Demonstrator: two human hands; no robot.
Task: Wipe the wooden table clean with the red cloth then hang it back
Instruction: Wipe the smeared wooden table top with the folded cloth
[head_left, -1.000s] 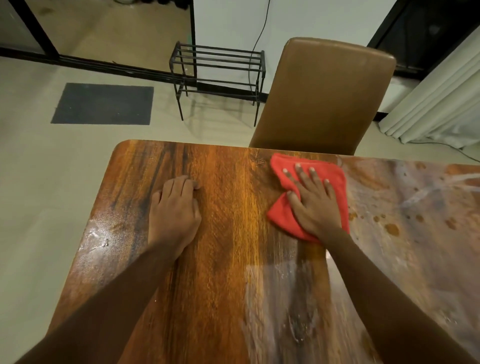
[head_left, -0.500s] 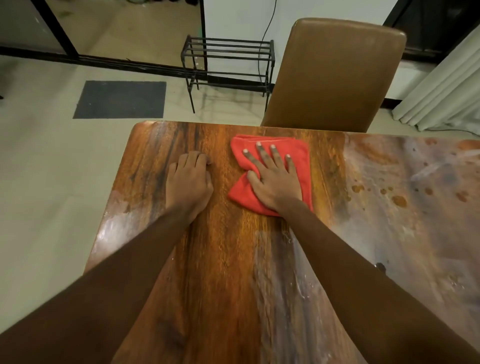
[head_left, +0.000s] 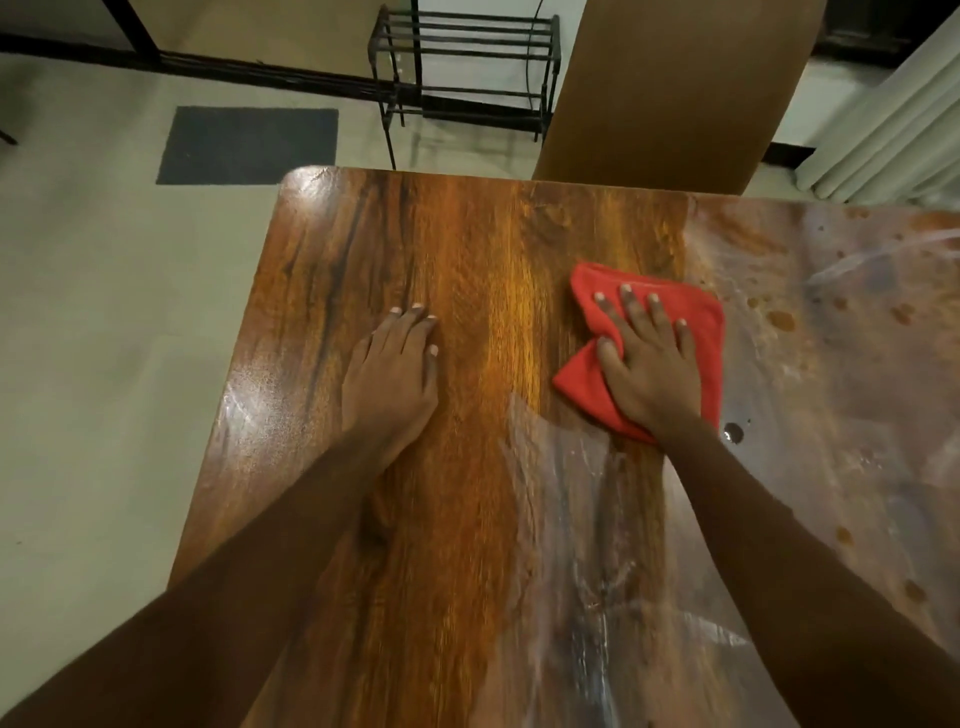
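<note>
1. Floor (head_left: 104, 312): pale and smooth, seen beyond the left and far edges of the tabletop.

2. Tabletop (head_left: 467, 249): glossy wood with dark grain and a rounded far-left corner. The left part is clear wood. The right part and a strip running toward the near edge carry a hazy, streaked film (head_left: 857, 389).

3. Chair (head_left: 670, 88): tan padded back, drawn up to the far edge.

4. Curtain (head_left: 893, 119): pale folds at the far right, reaching the floor.

5. Metal rack (head_left: 467, 34): black bars, standing on the floor by the wall, left of the chair.

6. Mat (head_left: 249, 143): dark grey rectangle on the floor, beyond the far-left corner.

7. Red cloth (head_left: 696, 317): folded and lying flat on the tabletop, closer to the far edge than the near one and well in from the left edge. It sits where the clear wood meets the film.

8. Right hand (head_left: 649, 374): palm down on the red cloth, fingers straight and spread, pressing it to the wood. The thumb lies on the bunched left fold.

9. Left hand (head_left: 395, 374): palm down on bare wood between the cloth and the left edge, apart from the cloth. Its fingers are straight and close together and hold nothing.

10. Brown spots (head_left: 781, 320): scattered on the filmed area, right of the cloth.

11. Dark droplet (head_left: 733, 431): just beside the cloth's near-right corner.
</note>
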